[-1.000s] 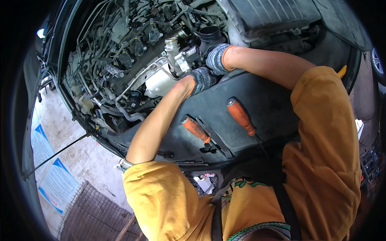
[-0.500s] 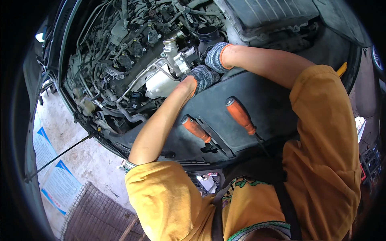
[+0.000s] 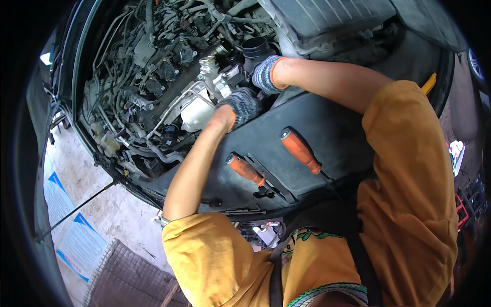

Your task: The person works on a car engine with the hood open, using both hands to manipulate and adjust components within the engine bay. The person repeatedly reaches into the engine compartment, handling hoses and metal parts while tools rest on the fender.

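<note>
Both hands wear grey knitted gloves with orange cuffs and reach into a car's engine bay. My left hand [image 3: 243,107] sits beside a shiny metal heat shield [image 3: 197,115], its fingers down in the gap behind the black front panel [image 3: 271,134]. Just up and to the right, my right hand [image 3: 266,74] is close against a round black open-ended duct [image 3: 255,47]. Its fingers are hidden below the glove. Between the hands and the engine stands a silver pipe neck [image 3: 208,65] with an open top. What either hand grips, if anything, is out of sight.
Two orange-handled screwdrivers [image 3: 245,170] [image 3: 300,151] lie on the front panel near my body. A ribbed black box [image 3: 332,23] stands at the back right. A thin prop rod [image 3: 76,210] slants at left above printed sheets [image 3: 82,245] on the floor.
Both gloved hands stay low by the duct and heat shield, with small shifts of the wrists. The whole scene has slid slightly left in the view. The screwdrivers still lie on the panel.
</note>
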Available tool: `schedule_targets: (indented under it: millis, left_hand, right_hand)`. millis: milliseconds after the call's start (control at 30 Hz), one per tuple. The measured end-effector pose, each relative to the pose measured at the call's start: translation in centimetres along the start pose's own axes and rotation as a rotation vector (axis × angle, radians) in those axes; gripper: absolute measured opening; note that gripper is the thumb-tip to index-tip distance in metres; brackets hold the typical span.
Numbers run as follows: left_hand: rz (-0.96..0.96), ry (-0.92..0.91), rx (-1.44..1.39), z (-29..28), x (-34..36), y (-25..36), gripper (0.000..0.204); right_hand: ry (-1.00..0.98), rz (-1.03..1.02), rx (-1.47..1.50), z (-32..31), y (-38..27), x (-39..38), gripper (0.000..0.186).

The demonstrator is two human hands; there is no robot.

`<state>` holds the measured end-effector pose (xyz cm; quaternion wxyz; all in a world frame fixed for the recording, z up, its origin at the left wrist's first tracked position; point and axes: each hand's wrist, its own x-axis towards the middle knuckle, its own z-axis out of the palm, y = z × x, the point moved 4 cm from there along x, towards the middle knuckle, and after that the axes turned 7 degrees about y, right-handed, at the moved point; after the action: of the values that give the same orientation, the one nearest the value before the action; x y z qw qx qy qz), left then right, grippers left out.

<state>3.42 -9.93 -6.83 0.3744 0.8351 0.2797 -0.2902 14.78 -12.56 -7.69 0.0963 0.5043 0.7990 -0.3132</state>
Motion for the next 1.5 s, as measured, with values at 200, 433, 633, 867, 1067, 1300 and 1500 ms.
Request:
schedule_targets:
  millis: [200, 433, 633, 867, 1067, 1300, 1500]
  left_hand:
    - [-0.175, 0.278, 0.389, -7.1, -2.0, 3.5, 0.028]
    - [-0.217, 0.251, 0.450, -8.6, -0.1, 4.4, 0.031]
    - [-0.140, 0.332, 0.430, -8.3, -0.4, 3.4, 0.030]
    - [-0.242, 0.250, 0.483, -8.6, -0.9, 5.0, 0.031]
    - [-0.222, 0.206, 0.526, -8.9, 1.2, 5.0, 0.034]
    - [-0.232, 0.257, 0.534, -8.9, 1.7, 3.7, 0.032]
    - [-0.248, 0.214, 0.570, -9.5, 1.3, 4.9, 0.032]
  right_hand:
    - [0.027, 0.105, 0.073, -1.2, -0.8, 0.2, 0.032]
    - [0.028, 0.224, 0.219, -1.1, 0.1, -0.8, 0.036]
    - [0.127, 0.307, 0.262, -0.9, 0.1, -0.1, 0.032]
    - [0.199, 0.350, 0.310, 0.4, 0.5, 0.5, 0.025]
    - [0.217, 0.441, 0.436, 1.9, 1.6, 1.2, 0.027]
    - [0.154, 0.401, 0.377, 2.8, 1.6, 2.2, 0.026]
    - [0.094, 0.341, 0.336, 2.8, 1.0, 3.0, 0.032]
